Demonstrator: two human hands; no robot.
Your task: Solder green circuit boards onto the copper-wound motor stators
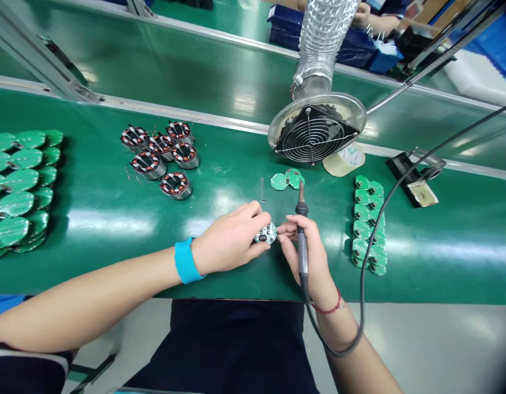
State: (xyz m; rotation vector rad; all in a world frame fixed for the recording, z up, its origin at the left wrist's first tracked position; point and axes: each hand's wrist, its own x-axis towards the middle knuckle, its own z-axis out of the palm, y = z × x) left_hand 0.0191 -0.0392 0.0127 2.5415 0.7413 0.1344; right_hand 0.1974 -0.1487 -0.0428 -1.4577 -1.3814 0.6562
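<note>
My left hand [240,235], with a blue band on the wrist, grips a small round circuit board [267,234] by its left side, component face up. In my right hand [312,251] a soldering iron [302,241] rests upright along the fingers, its tip pointing away from me. The right thumb and fingertips reach the board's right edge as well. Just beyond the hands, a few round green boards [279,181] lie on the green bench, close to the iron's tip. What lies under the held board is hidden.
A fume extractor [314,134] hangs above the bench. Several motor stators [175,185] stand left of centre. Stacked green boards [15,202] fill the far left; rows of smaller ones [361,230] lie right. A soldering stand [420,189] and tape roll [343,160] sit behind. The iron's cable [362,295] loops over my right forearm.
</note>
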